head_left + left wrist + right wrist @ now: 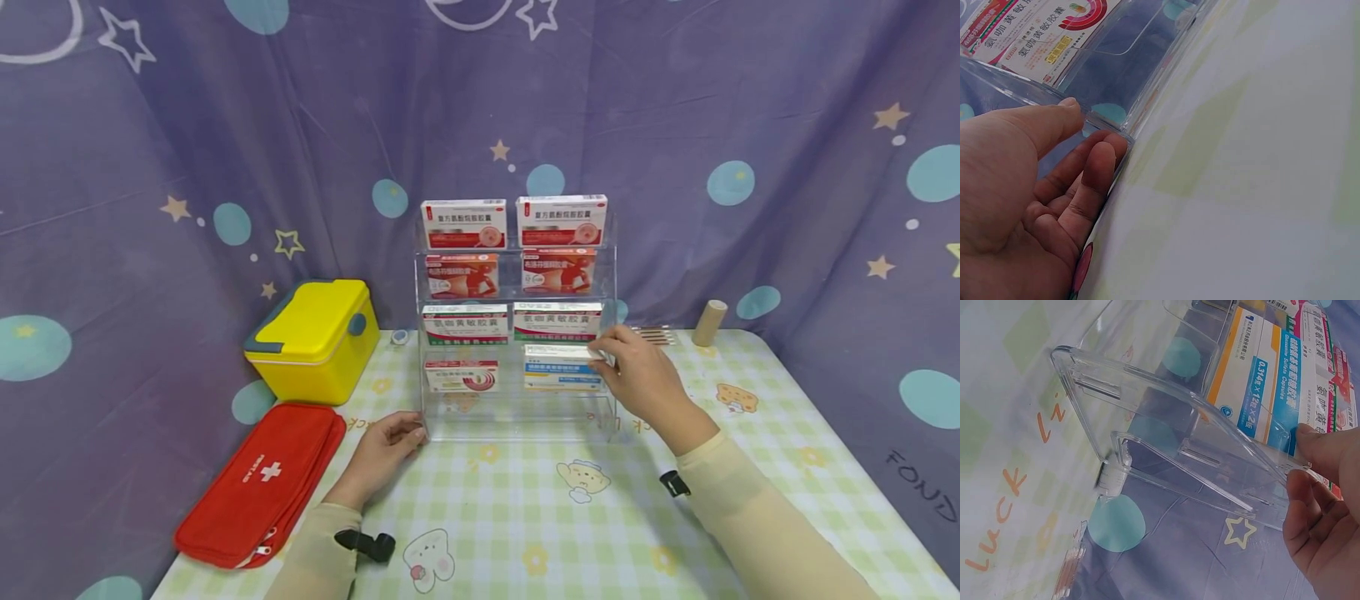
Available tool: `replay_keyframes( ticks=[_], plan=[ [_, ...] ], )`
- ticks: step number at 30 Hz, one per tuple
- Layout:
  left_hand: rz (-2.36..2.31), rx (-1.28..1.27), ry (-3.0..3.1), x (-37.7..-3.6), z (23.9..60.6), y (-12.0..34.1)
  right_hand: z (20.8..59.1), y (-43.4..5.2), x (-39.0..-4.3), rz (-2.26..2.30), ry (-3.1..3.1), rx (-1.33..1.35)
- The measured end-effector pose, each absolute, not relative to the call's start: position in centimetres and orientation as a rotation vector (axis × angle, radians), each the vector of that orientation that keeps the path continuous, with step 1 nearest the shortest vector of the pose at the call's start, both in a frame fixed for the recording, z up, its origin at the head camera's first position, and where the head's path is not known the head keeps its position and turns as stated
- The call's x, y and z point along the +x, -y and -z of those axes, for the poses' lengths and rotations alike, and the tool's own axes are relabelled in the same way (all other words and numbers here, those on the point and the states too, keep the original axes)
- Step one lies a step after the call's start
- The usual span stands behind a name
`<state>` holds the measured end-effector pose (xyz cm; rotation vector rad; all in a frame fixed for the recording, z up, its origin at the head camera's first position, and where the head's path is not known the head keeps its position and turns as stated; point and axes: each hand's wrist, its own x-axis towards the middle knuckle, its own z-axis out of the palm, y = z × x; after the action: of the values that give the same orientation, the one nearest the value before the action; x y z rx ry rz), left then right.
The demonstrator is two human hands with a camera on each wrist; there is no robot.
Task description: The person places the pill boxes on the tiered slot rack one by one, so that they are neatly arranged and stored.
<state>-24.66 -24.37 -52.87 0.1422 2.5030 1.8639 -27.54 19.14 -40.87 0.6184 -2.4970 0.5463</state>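
Observation:
A clear acrylic tiered display rack [517, 429] stands on the table, holding medicine boxes in two columns. At the right of its lowest filled tier is a white medicine box with blue and orange bands [561, 371]. My right hand [648, 371] holds that box by its upper right corner; the right wrist view shows the thumb on the box front [1260, 375] and the other fingers curled beside the rack's edge. To its left on the same tier sits a white box with a pink-red swirl [461, 377]. My left hand [382, 454] grips the rack's lower left corner with thumb and fingertips.
Red-and-white boxes [465, 225] fill the top tier, with more boxes below. Left of the rack are a yellow lidded case [315, 333] and a red first-aid pouch [262, 483]. Behind right stand a beige cylinder [709, 323] and thin sticks [656, 335]. A purple curtain hangs behind.

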Motion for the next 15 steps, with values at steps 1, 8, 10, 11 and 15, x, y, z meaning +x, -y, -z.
replay_keyframes(
  ticks=[1,8,10,11,15],
  plan=[
    [-1.864,0.141,-2.504,-24.67,52.88,24.37,40.9,-19.14,-27.55,-0.549,2.495,0.619],
    [-1.86,0.125,-2.512,-24.65,52.99,24.38,41.18,-19.26,-27.51,-0.57,2.484,0.625],
    [-1.859,0.125,-2.513,-24.69,53.06,24.4,41.25,-19.32,-27.38,-0.584,2.461,0.635],
    [-1.857,0.125,-2.515,-24.71,53.09,24.41,41.36,-19.37,-27.31,-0.591,2.444,0.643],
    [-1.854,0.116,-2.52,-24.74,53.2,24.44,41.88,-19.78,-26.76,-0.628,2.384,0.646]
  ],
)
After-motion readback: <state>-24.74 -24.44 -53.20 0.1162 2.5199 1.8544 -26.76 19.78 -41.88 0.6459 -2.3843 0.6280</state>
